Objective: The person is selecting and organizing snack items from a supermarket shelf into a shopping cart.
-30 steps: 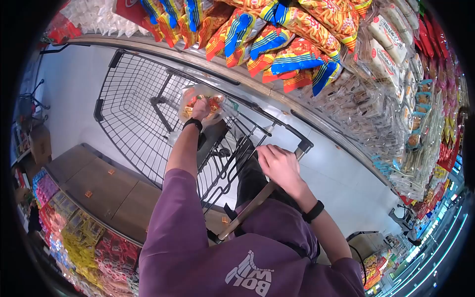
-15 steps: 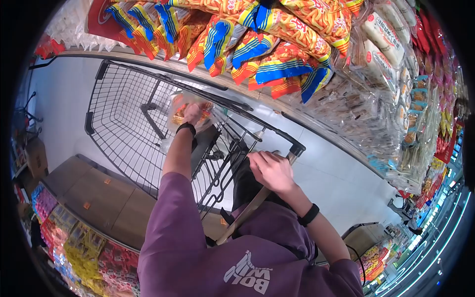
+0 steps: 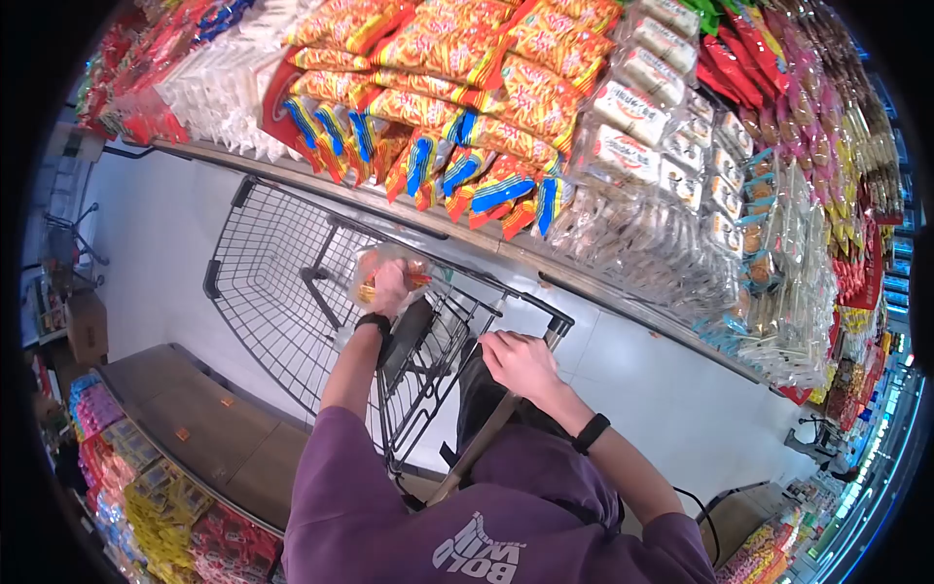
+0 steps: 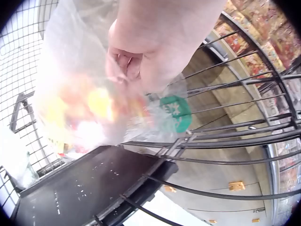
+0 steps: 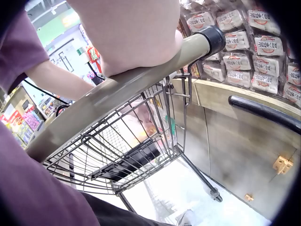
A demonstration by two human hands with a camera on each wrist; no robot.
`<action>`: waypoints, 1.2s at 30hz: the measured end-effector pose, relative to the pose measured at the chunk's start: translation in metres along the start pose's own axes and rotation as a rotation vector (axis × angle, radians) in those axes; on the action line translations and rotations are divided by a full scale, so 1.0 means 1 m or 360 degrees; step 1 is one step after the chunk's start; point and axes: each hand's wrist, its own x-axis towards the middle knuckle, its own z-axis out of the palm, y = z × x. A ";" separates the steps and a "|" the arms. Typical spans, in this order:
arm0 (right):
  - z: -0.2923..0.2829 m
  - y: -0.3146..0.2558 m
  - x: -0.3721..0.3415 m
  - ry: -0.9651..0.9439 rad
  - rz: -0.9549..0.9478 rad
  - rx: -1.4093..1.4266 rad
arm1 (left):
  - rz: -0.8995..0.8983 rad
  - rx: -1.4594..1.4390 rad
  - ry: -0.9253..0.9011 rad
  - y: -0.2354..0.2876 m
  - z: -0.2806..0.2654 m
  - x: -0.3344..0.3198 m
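A shopping cart (image 3: 263, 253) of black wire stands in front of me. Inside it, my left hand (image 3: 390, 284) grips the gathered film of a clear plastic bag (image 4: 77, 52), its fingers curled. Red, orange and yellow packaging (image 4: 89, 103) shows blurred through the film, and a green printed patch (image 4: 175, 113) is at its side. The bag hangs close over the cart's dark flap (image 4: 89, 183). My right hand (image 3: 525, 365) rests palm down over the cart's handle (image 5: 127, 87) near its far end, fingers loosely bent past the bar.
A shelf edge (image 3: 467, 234) runs along the cart's far side, stacked with orange snack bags (image 3: 438, 49) and white wrapped packs (image 3: 628, 107). Brown cabinets (image 3: 214, 419) stand on the near left, with colourful packets (image 3: 161, 496) beside them. A cardboard box (image 3: 88, 326) sits at the far left.
The head view has tilted up, so more of the shelf shows and the cart sits lower in it. Both hands keep their places, the left on the bag, the right on the handle.
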 end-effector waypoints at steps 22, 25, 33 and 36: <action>-0.119 -0.024 0.010 0.0123 -0.0089 0.1479 | 0.0408 -0.1758 -0.0003 0.212 -0.337 -0.204; -0.157 -0.033 0.004 -0.0114 0.0062 0.2039 | 0.0522 -0.2270 -0.0147 0.232 -0.332 -0.197; -0.205 -0.035 -0.007 0.0622 0.0081 0.2138 | 0.0573 -0.2684 -0.0164 0.287 -0.304 -0.171; -0.217 -0.025 -0.014 0.0856 0.0153 0.1931 | 0.0573 -0.2312 0.0096 0.306 -0.298 -0.174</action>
